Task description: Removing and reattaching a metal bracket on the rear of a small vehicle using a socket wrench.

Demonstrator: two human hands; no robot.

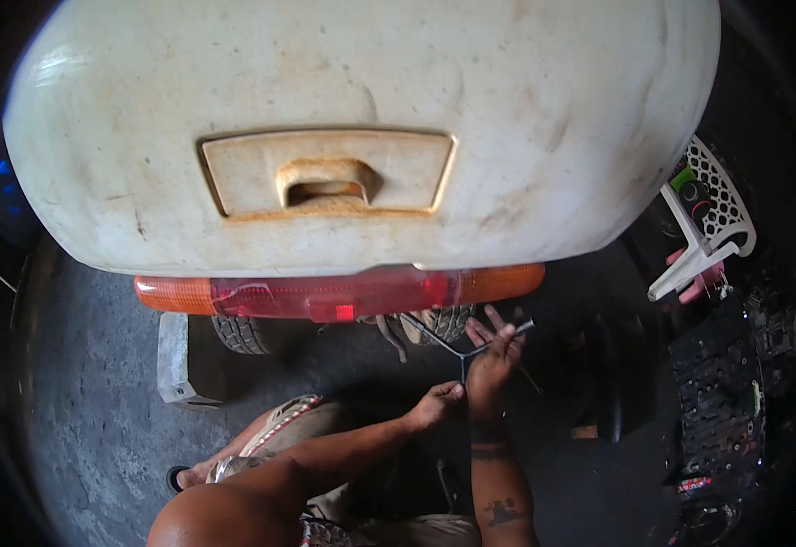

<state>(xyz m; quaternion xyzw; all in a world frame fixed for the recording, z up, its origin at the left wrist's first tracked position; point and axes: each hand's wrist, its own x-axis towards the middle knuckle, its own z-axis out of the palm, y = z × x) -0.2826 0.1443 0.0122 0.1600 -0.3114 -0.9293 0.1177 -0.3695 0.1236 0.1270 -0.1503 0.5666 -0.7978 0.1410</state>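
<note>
A three-armed Y-shaped socket wrench (461, 355) of dark metal hangs between my hands, below the red and orange tail light bar (325, 294). My left hand (434, 406) is closed around its lower arm, thumb on top. My right hand (492, 357) has the upper right arm of the wrench across it, between the thumb and the partly stretched fingers; that arm's end sticks out past the hand. The third arm runs up and left under the light bar, close to a tyre (444, 325). What its tip touches is hidden.
Overhead juts a rusty white body panel (526, 182) with a recessed handle. A pale block (175, 360) stands at left near another tyre (241, 335). To the right are a white plastic chair (722, 205), a dark rounded object (619, 378) and a tray of tools and parts (717, 392).
</note>
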